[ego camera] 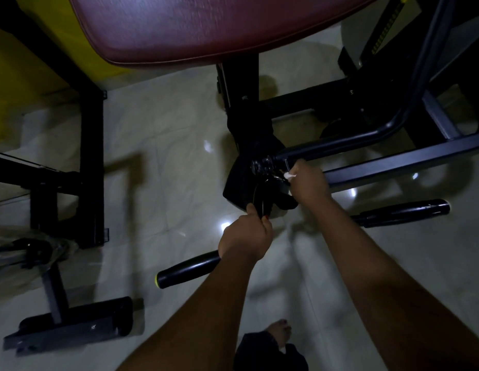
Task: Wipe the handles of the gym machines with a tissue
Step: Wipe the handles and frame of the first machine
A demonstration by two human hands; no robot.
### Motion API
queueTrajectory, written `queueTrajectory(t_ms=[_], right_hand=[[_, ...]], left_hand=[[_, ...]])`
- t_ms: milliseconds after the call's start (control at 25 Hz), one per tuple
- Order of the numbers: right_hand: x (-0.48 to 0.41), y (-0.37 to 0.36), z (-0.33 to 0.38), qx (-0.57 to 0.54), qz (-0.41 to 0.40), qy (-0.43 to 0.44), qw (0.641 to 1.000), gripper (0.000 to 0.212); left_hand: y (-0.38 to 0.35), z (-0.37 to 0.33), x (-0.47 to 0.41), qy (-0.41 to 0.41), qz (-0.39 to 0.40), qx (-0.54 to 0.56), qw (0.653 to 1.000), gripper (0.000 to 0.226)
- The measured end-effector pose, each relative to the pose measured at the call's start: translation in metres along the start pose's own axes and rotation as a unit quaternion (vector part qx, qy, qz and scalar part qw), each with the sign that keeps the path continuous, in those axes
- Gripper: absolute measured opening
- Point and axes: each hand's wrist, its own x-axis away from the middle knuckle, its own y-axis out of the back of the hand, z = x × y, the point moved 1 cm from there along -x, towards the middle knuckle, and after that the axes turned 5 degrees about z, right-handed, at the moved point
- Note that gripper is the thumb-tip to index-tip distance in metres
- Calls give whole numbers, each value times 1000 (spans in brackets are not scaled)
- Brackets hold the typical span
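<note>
Below the seat (206, 28), the handle (190, 267) lies left-to-right.

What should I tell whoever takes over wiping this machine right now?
Left hand grips a thin black lever below the joint.
Right hand pinches the tissue against the bar end beside that joint.
The near handle and the right handle are not under the tissue; whether they are wiped, I cannot tell.
Probably wipe them next.
</note>
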Motion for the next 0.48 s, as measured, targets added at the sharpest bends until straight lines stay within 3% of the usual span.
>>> queueTrajectory(t_ms=[120,280,360,480], right_hand=[[37,-5,-13,76,-42,94,992,12],[28,-3,5,213,-21,123,969,18],[21,-5,12,219,-7,134,966,22],[37,-1,6,207,-47,102,972,27]], left_hand=[[-1,1,-1,3,-2,-1,1000,54],[1,-1,1,5,-14,-10,1000,53],[3,-2,2,6,-15,-17,1000,53],[3,-2,2,3,-12,-18,1000,54]])
